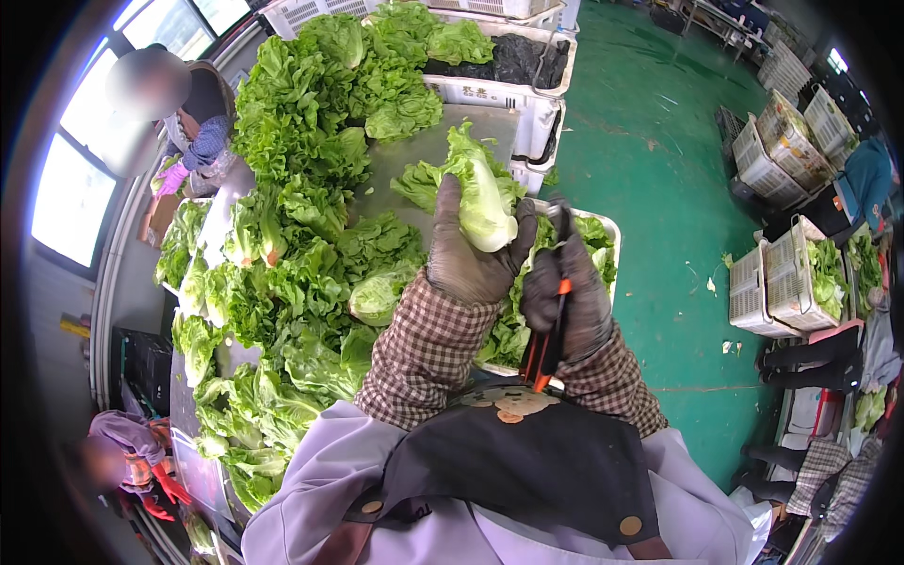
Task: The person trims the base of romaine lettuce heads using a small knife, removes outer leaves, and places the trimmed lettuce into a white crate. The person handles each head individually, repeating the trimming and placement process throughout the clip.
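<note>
My left hand [477, 258], in a dark glove, holds a head of leafy lettuce [484, 201] with its pale cut base towards me. Close to its right, my gloved right hand [572, 289] is closed on a black and orange hand tool [553, 332], slightly blurred; its exact kind cannot be told. Beneath both hands is a white crate [616, 244] of lettuce. A large heap of lettuce [296, 176] covers much of the metal table [402, 159] to the left, with a paler lettuce head [381, 295] beside my left sleeve.
White crates [487, 106] stand at the table's far right, one with black plastic film [530, 60]. Two people work along the left side, one in pink gloves [171, 178], one in red gloves [169, 487]. More people and crates [777, 286] line the right, across the green floor [657, 176].
</note>
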Demonstrator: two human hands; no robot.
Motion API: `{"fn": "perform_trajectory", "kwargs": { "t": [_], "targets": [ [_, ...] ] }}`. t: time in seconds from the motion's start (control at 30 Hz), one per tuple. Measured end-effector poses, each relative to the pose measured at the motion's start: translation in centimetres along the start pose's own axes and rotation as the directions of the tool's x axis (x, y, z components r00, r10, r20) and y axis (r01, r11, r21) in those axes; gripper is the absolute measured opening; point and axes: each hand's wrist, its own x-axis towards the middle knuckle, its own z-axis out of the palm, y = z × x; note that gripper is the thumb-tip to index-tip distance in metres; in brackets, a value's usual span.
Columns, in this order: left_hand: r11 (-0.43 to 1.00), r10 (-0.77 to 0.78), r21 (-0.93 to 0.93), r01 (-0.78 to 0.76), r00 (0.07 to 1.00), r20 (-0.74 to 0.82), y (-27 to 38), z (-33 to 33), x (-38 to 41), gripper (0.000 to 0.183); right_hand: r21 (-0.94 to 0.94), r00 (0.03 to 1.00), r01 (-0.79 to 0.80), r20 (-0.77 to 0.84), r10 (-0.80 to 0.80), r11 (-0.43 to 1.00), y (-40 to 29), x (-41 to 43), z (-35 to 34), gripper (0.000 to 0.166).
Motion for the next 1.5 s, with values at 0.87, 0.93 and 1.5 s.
{"fn": "perform_trajectory", "kwargs": {
  "t": [0.87,0.93,1.5],
  "targets": [
    [0.85,-0.258,0.517,-0.097,0.78,0.57,0.0,-2.8,2.7,0.092,-0.134,0.992,-0.004,0.121,0.021,0.991,-1.2,0.5,-6.0,0.046],
    [0.886,-0.226,0.441,-0.142,0.697,0.68,0.0,-3.5,3.3,0.091,-0.261,0.999,0.029,0.031,-0.022,0.965,-0.9,0.3,-4.1,0.053],
    [0.86,-0.054,0.407,-0.307,0.739,0.672,0.4,-3.2,2.5,0.08,-0.881,0.749,0.433,0.233,-0.621,0.192,-0.1,1.4,-2.9,0.036]
  ]
}}
